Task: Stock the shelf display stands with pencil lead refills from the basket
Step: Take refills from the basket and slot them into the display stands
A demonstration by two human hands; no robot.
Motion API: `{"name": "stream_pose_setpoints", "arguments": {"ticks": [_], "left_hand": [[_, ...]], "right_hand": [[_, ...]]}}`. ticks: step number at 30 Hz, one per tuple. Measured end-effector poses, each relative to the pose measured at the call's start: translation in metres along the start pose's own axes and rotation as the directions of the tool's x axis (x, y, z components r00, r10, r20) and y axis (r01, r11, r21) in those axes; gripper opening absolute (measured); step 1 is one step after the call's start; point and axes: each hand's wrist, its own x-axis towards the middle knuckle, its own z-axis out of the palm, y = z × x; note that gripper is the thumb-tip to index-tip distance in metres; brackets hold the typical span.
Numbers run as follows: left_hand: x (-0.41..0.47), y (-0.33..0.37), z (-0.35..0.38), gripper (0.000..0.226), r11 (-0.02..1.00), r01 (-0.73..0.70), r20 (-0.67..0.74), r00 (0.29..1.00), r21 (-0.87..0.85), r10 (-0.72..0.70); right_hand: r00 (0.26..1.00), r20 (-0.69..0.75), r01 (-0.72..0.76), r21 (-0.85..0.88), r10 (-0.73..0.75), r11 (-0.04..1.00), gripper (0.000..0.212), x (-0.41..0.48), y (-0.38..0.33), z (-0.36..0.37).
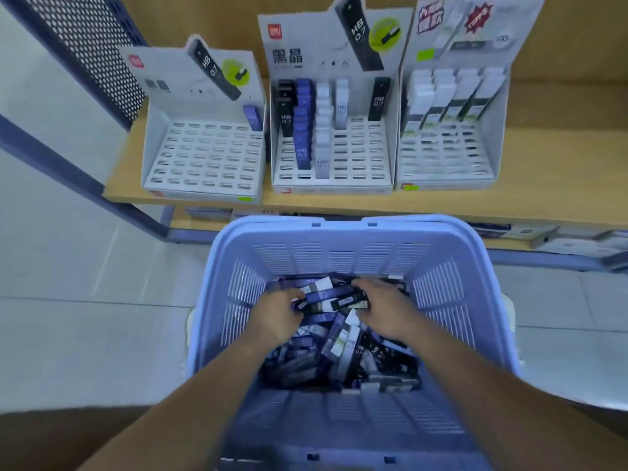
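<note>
A lilac plastic basket (339,232) stands in front of me, holding a heap of black, purple and white pencil lead refill cases (339,355). Both my hands are down in the heap. My left hand (277,314) curls its fingers round purple cases at the far left of the pile. My right hand (384,309) lies over the cases with its fingers curled round a dark one. On the wooden shelf (543,147) stand three display stands: the left stand (204,154) holds one purple case, the middle stand (333,144) has several rows partly filled, the right stand (448,144) holds white cases at its back.
A perforated dark metal shelf side (88,45) rises at the left. Pale floor tiles (85,317) surround the basket. A lower shelf (560,239) under the wooden board carries flat boxes.
</note>
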Motion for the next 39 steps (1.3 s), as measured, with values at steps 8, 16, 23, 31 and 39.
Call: {"name": "stream_pose_setpoints", "arguments": {"ticks": [8,16,23,31,39], "left_hand": [[0.022,-0.018,0.04,0.109,0.968,-0.01,0.069,0.998,0.25,-0.008],[0.02,-0.018,0.059,0.071,0.922,0.076,-0.09,0.995,0.379,-0.046],[0.022,-0.01,0.038,0.026,0.931,0.082,0.037,0.994,0.357,-0.102],[0.004,-0.007,0.018,0.022,0.923,0.256,0.308,0.937,-0.288,-0.164],[-0.045,0.041,-0.007,0.018,0.353,0.399,0.372,0.917,-0.846,-0.145]], "right_hand": [[0.998,0.047,-0.02,-0.215,0.031,0.976,0.084,0.023,0.007,0.041],[0.958,0.146,-0.261,0.092,0.246,0.961,0.082,0.017,0.021,0.057],[0.928,0.311,-0.292,0.262,0.206,0.92,0.066,0.02,0.015,0.04],[0.894,0.408,-0.408,0.565,0.188,0.717,0.07,0.002,0.022,-0.012],[0.947,0.281,-0.32,0.851,0.153,0.417,0.033,-0.035,0.008,-0.027]]}}
